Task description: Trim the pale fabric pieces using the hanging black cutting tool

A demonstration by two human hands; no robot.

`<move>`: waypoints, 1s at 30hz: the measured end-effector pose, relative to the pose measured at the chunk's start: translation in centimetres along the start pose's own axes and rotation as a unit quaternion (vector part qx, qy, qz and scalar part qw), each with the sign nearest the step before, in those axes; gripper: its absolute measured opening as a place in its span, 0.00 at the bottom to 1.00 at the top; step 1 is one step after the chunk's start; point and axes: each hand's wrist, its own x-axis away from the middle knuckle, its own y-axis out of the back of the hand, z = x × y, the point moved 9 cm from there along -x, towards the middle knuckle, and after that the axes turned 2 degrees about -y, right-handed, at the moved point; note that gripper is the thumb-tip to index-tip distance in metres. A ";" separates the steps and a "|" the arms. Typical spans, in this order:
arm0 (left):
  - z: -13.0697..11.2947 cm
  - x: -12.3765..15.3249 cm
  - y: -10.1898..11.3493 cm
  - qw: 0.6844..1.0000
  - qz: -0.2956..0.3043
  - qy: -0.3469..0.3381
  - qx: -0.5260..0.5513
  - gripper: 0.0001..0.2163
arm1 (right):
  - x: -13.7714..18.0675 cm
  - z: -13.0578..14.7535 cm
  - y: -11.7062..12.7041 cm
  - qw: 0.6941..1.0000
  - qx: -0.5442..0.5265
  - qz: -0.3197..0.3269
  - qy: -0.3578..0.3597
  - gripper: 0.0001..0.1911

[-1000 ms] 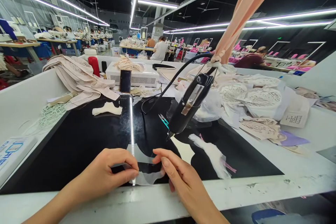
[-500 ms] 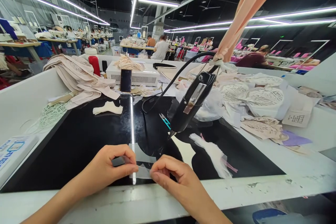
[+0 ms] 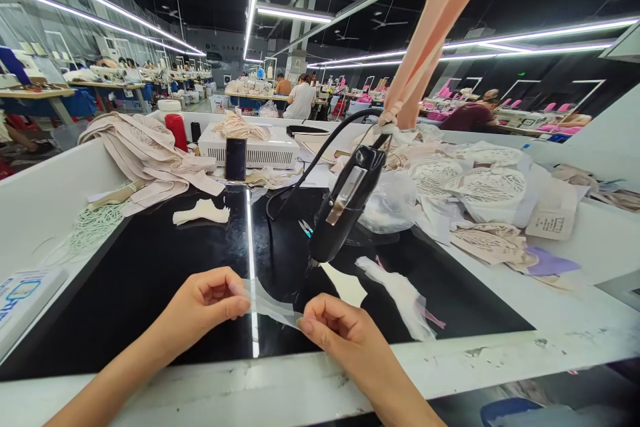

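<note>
Fabric (image 3: 273, 307), sheer and whitish, is spanning the gap between your hands over the near part of the black mat (image 3: 150, 293). Its long axis is running from ten o'clock, where your left hand (image 3: 213, 300) is pinching one end between thumb and fingers, to four o'clock, where your right hand (image 3: 340, 330) is pinching the other. Compared with half a second ago, your hands are standing wider apart, your left is sitting farther out toward ten o'clock, and more fabric is showing; whether you are holding one layer or two, I cannot tell. From the fabric, a clear plastic bag (image 3: 390, 203) is lying between one and two o'clock, holding something whitish and indistinct. At nine o'clock, a blue-lettered box (image 3: 30, 300) is hiding any contents.
</note>
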 end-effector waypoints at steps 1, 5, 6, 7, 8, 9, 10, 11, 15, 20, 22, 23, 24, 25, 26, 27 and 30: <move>0.0 0.0 0.1 1.000 -0.001 0.001 -0.002 0.15 | 0.1 0.0 -0.1 1.000 -0.006 0.004 -0.004 0.24; 0.1 0.0 0.5 1.000 -0.013 0.003 -0.008 0.18 | 0.4 -0.2 0.0 0.999 -0.029 0.002 -0.031 0.27; 0.1 0.0 0.6 1.000 -0.015 0.006 -0.007 0.18 | 0.5 -0.3 0.1 0.999 -0.037 -0.001 -0.040 0.27; 0.2 0.1 0.6 1.000 -0.015 0.011 -0.005 0.18 | 0.6 -0.5 0.1 0.998 -0.045 -0.001 -0.048 0.28; 0.2 0.1 0.6 1.000 -0.014 0.016 -0.003 0.18 | 0.6 -0.7 0.0 0.997 -0.055 0.001 -0.054 0.28; 0.3 0.1 0.6 1.000 -0.013 0.021 0.000 0.19 | 0.6 -0.8 -0.1 0.996 -0.066 0.006 -0.059 0.29; 0.4 0.1 0.6 1.000 -0.013 0.027 0.003 0.19 | 0.6 -1.0 -0.3 0.995 -0.079 0.010 -0.064 0.29; 0.5 0.1 0.6 0.999 -0.012 0.032 0.007 0.19 | 0.6 -1.2 -0.4 0.993 -0.094 0.015 -0.068 0.29; 1.0 0.2 0.6 0.998 -0.013 0.053 0.033 0.21 | 0.5 -1.8 -1.5 0.979 -0.170 0.058 -0.099 0.32; 1.2 0.1 0.7 0.996 -0.025 0.064 0.052 0.23 | 0.9 -2.3 -3.0 0.954 -0.240 0.105 -0.144 0.33; 1.2 0.1 0.8 0.996 -0.029 0.066 0.059 0.24 | 1.2 -2.2 -3.5 0.949 -0.252 0.116 -0.148 0.32; 1.2 0.1 0.8 0.995 -0.031 0.067 0.061 0.24 | 1.3 -2.2 -3.7 0.948 -0.254 0.118 -0.149 0.32; 1.2 0.1 0.8 0.995 -0.033 0.067 0.063 0.24 | 1.4 -2.1 -3.9 0.949 -0.254 0.117 -0.147 0.31; 1.2 0.1 0.9 0.995 -0.035 0.068 0.065 0.24 | 1.5 -2.1 -3.9 0.951 -0.249 0.114 -0.143 0.31; 1.3 0.1 0.9 0.995 -0.038 0.069 0.067 0.23 | 1.5 -1.9 -3.9 0.955 -0.241 0.110 -0.136 0.31; 1.3 0.2 1.0 0.994 -0.040 0.070 0.069 0.23 | 1.4 -1.8 -3.9 0.958 -0.231 0.105 -0.131 0.31; 1.3 0.2 1.4 0.994 -0.050 0.066 0.078 0.21 | 1.2 -1.5 -3.2 0.970 -0.200 0.080 -0.116 0.27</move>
